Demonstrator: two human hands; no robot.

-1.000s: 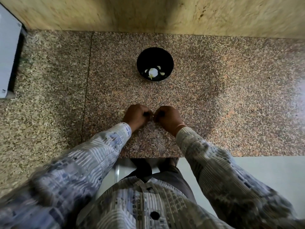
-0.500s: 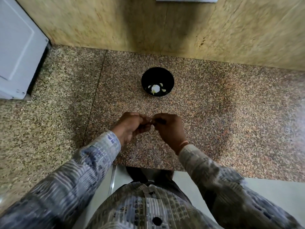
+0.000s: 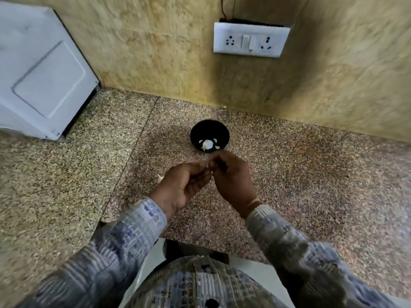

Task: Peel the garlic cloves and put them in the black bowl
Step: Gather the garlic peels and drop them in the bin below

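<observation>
Fingertips of left hand and right hand curl together, pinching a clove (mostly hidden; only a pale sliver shows). It is likely light, firm and slick under papery skin, so hold its sides and tear from an end. The bowl sits just beyond the fingers.

- Black bowl stands open-topped, with the wall close behind it.
- White appliance blocks the far left.
- Open granite counter runs wide on both sides of the bowl.
</observation>
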